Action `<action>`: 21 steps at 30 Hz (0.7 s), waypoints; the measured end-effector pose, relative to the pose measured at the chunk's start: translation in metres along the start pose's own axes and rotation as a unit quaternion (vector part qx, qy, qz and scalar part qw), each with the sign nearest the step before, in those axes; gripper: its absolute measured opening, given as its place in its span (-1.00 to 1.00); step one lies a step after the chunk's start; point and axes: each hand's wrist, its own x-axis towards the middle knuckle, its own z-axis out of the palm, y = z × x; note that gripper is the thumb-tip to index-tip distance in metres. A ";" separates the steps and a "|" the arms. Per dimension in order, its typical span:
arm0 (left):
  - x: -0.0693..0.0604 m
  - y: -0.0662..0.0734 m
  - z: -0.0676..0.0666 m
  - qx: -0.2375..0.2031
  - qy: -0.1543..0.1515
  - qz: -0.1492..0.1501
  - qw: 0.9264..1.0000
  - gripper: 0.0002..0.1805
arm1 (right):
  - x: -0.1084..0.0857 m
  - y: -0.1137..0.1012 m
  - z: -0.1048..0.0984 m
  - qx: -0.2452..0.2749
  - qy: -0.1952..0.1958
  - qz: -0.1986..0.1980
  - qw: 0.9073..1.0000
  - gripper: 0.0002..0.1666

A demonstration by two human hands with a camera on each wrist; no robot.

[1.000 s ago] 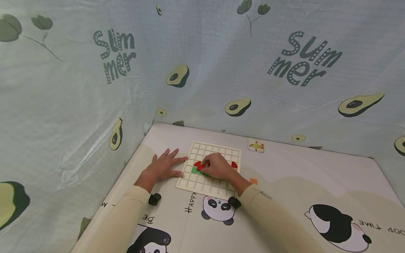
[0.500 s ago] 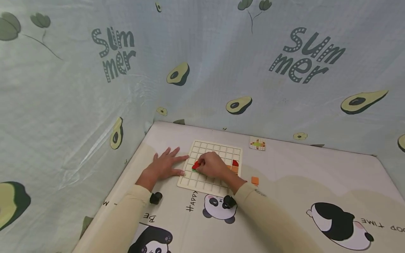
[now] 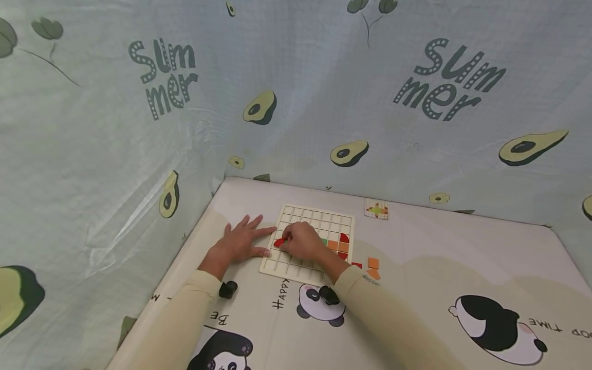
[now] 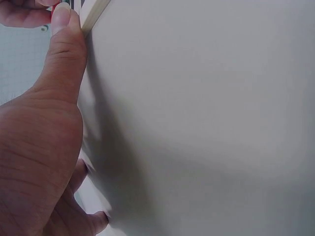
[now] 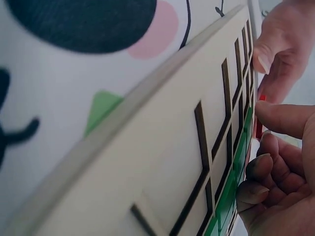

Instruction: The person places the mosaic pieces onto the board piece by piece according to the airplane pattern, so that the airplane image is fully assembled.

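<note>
A cream gridded board (image 3: 277, 264) lies on the mat. My right hand (image 3: 302, 241) is over its left half and pinches a small red tile (image 3: 278, 242) between thumb and fingers. That red tile (image 5: 261, 118) shows edge-on in the right wrist view, close to the board; whether it touches cannot be told. Green tiles (image 5: 229, 189) lie in a row on the board beneath this hand. My left hand (image 3: 238, 244) rests with spread fingers at the board's left edge; its thumb (image 4: 64, 54) touches that edge. Orange tiles (image 3: 337, 246) and a red quarter-round tile (image 3: 344, 238) sit at the board's right side.
Right of the board lie a loose orange square (image 3: 373, 263), another orange tile (image 3: 373, 274) and a red tile (image 3: 356, 265). A small pattern card (image 3: 376, 209) lies at the back. Printed cloth walls (image 3: 296, 103) stand behind and to the left.
My right hand has moved left across the board with the red tile, to the leftmost columns. More tiles at the right side are now uncovered. My left hand stays put.
</note>
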 end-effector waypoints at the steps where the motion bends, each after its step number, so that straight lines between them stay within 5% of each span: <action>1: 0.000 0.000 0.000 0.001 0.000 0.000 1.000 -0.18 | 0.000 -0.001 0.000 0.001 -0.001 0.001 1.000 -0.80; 21: -0.002 0.000 -0.001 -0.001 -0.003 -0.006 1.000 -0.18 | 0.002 -0.010 0.005 -0.026 0.002 0.010 1.000 -0.75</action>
